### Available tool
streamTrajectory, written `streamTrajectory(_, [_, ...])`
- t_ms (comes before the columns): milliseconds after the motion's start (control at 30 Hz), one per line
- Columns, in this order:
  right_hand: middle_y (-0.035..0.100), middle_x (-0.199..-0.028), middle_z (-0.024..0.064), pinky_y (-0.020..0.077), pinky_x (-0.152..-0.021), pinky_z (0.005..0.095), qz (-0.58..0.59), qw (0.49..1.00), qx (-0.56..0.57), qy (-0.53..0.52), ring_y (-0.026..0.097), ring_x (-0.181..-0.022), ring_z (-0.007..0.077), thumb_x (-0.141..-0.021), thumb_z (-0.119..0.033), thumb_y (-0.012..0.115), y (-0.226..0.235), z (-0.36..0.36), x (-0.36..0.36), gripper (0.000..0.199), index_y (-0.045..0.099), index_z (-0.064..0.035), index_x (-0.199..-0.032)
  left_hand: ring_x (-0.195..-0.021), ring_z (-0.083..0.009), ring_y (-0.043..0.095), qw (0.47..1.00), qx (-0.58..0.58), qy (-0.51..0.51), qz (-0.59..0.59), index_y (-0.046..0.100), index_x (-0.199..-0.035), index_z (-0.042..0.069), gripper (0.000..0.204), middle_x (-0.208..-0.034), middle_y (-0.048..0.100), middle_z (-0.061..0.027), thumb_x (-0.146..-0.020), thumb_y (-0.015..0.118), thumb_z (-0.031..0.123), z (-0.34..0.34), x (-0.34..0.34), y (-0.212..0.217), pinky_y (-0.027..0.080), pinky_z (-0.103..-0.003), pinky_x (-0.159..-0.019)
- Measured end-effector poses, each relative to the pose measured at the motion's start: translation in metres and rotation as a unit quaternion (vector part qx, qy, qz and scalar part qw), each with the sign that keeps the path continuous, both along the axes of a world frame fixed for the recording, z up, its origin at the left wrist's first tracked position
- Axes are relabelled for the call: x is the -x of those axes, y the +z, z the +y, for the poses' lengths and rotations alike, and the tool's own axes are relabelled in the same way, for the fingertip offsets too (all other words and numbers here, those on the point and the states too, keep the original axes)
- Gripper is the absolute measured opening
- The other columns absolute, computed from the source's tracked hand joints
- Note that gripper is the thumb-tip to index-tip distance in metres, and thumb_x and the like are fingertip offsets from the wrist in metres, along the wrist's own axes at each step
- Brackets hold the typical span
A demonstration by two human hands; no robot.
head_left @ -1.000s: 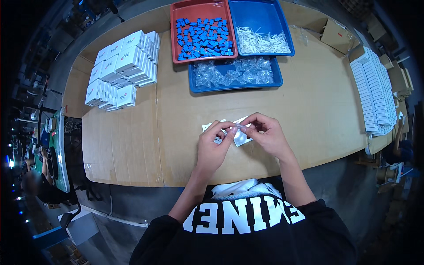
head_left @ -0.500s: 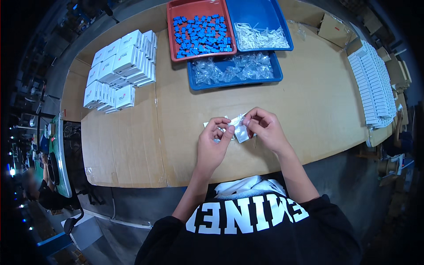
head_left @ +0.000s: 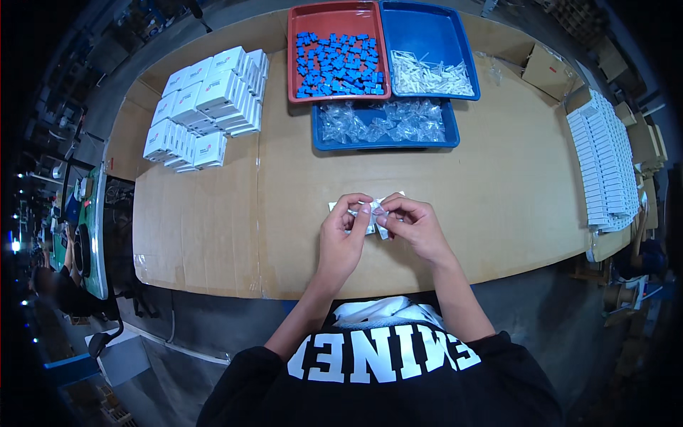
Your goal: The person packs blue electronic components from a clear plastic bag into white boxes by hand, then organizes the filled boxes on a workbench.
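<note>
Plastic bag [head_left: 376, 215], one, pinched between two hands; three trays [head_left: 385, 139] behind.

Head fisheye, looking down at table [head_left: 213, 228].

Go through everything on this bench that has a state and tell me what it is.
Small clear plastic bag: pinched between both hands.
Left hand: grip shut on bag.
Right hand: grip shut on bag.
Red tray: holds blue pieces.
Upper blue tray: part-filled, white pieces.
Lower blue tray: holds clear bags.
</note>
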State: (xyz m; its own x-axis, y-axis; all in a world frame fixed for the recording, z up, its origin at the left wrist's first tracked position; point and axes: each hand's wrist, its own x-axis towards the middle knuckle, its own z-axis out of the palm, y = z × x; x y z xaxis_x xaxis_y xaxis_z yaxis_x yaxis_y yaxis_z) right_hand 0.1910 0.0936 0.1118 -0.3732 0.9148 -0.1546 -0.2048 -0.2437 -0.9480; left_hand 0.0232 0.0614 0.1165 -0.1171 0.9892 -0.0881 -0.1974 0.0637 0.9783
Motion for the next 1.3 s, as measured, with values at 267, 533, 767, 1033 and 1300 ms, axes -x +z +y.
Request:
streamTrajectory(267, [0.069, -0.091, 0.0004, 0.0474, -0.058, 0.0215, -0.069, 0.997, 0.000, 0.016, 0.059, -0.067, 0.0053, -0.091, -0.006, 0.078, 0.004, -0.006, -0.008, 0.014, 0.076, 0.0004, -0.104, -0.074, -0.0005, 0.053, 0.991, -0.025, -0.007, 0.134, 0.064, -0.106, -0.001, 0.019, -0.085, 0.062, 0.0025, -0.105, 0.065, 0.018, -0.006, 0.008, -0.006, 0.043, -0.018, -0.066])
streamTrajectory(533, [0.067, -0.080, -0.0001, 0.0493, -0.058, 0.0212, -0.062, 0.996, -0.011, 0.066, 0.061, -0.065, 0.0050, -0.091, -0.011, 0.079, 0.024, -0.008, -0.018, 0.015, 0.067, -0.0023, -0.092, -0.082, -0.0043, 0.060, 0.999, -0.049, 0.008, -0.003, 0.065, -0.108, -0.002, 0.019, -0.091, 0.067, -0.0008, -0.105, 0.065, 0.017, -0.011, 0.005, 0.000, 0.049, -0.021, -0.072])
streamTrajectory(767, [0.070, -0.084, 0.0020, 0.0508, -0.058, 0.0217, -0.020, 0.998, -0.008, 0.057, 0.062, -0.067, 0.0054, -0.092, -0.009, 0.078, 0.034, -0.013, -0.011, 0.017, 0.072, 0.0015, -0.105, -0.093, -0.0070, 0.062, 0.996, -0.067, -0.042, -0.052, 0.065, -0.114, -0.003, 0.023, -0.104, 0.068, -0.0049, -0.107, 0.061, 0.019, -0.019, 0.013, 0.008, 0.051, -0.023, -0.082])
streamTrajectory(1033, [0.073, -0.082, 0.0017, 0.0474, -0.056, 0.0209, -0.070, 0.997, -0.040, 0.012, 0.059, -0.065, 0.0040, -0.096, -0.008, 0.073, 0.025, -0.022, -0.004, 0.018, 0.077, -0.0005, -0.111, -0.097, -0.0074, 0.061, 0.999, -0.022, -0.030, 0.035, 0.065, -0.117, -0.001, 0.028, -0.105, 0.068, -0.0058, -0.105, 0.064, 0.024, -0.022, 0.031, 0.008, 0.050, -0.023, -0.081])
streamTrajectory(1300, [0.071, -0.082, 0.0003, 0.0459, -0.061, 0.0239, -0.112, 0.988, -0.107, 0.029, 0.057, -0.069, 0.0054, -0.093, -0.005, 0.070, 0.045, -0.025, -0.002, 0.020, 0.077, -0.0020, -0.111, -0.103, -0.0270, 0.065, 0.846, -0.200, -0.057, 0.491, 0.071, -0.120, 0.004, 0.056, -0.107, 0.074, -0.0101, -0.078, 0.089, 0.036, -0.019, 0.039, 0.055, 0.042, -0.041, -0.101])
